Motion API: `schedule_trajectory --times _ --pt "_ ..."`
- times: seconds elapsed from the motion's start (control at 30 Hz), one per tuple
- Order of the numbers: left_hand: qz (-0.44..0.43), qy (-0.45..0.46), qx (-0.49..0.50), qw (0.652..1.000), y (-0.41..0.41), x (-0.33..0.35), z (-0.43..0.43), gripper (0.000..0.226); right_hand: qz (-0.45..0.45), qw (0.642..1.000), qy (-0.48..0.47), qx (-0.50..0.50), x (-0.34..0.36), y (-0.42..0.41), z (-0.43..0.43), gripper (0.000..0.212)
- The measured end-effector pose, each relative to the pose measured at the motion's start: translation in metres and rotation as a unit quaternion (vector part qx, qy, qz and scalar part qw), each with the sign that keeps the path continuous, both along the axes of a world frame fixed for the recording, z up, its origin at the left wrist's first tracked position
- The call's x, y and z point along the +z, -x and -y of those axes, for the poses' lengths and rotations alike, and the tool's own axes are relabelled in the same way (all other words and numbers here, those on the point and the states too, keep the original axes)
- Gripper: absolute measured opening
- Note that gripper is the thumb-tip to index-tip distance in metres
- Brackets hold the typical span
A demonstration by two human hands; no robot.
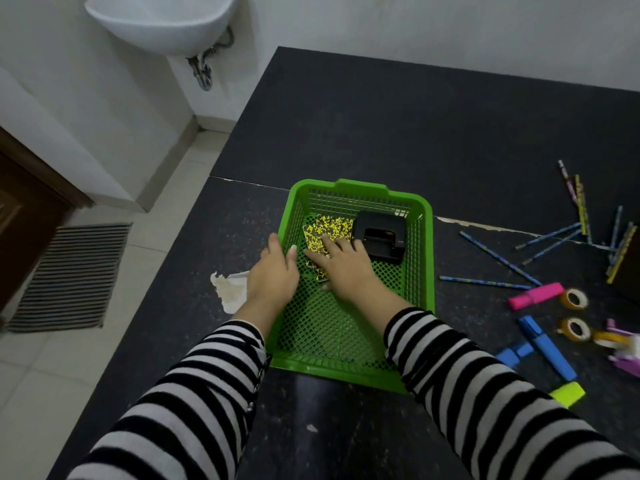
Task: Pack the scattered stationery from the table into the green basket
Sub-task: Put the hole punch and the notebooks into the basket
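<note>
Hands in striped sleeves reach into the green plastic mesh basket (349, 327): the left hand (273, 271) grips its nine-o'clock wall, the right hand (346, 263) lies flat, fingers spread, on yellow-and-black speckled cards (320, 233). One black hole punch (379, 237) sits at the basket's far end. At three o'clock, on the dark speckled stone table (346, 133), lie four highlighters, two tape rolls (575, 313) and several pencils (554, 244). A white wall-mounted basin (162, 22) hangs at eleven o'clock.

We see white walls (433, 26) and a white sink (162, 19) with a metal pipe (202, 69) beneath. The floor (45, 375) has pale tiles, with a striped mat (69, 275) beside a brown wooden door (24, 216). The black speckled table (381, 133) fills the right.
</note>
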State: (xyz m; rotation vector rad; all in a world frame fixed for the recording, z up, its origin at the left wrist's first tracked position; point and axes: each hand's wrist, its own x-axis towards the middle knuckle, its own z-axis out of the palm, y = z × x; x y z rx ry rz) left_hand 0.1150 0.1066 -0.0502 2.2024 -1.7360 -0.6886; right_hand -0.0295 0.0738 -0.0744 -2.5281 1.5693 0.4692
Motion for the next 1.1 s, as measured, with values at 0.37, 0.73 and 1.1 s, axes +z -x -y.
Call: schedule_trajectory --times 0.37,0.73,1.1 --pt "-0.013 0.000 0.000 1.000 -0.001 0.000 -0.001 0.055 0.028 0.995 0.045 -0.086 0.001 -0.008 0.021 0.087" --pt "0.087 0.063 -0.001 0.994 0.000 -0.006 -0.007 0.064 0.118 0.983 0.101 -0.095 0.006 0.008 -0.002 0.074" --pt "0.063 0.188 -0.110 0.974 0.127 0.014 -0.023 0.053 0.273 0.851 0.353 -0.276 0.031 0.144 -0.065 0.034"
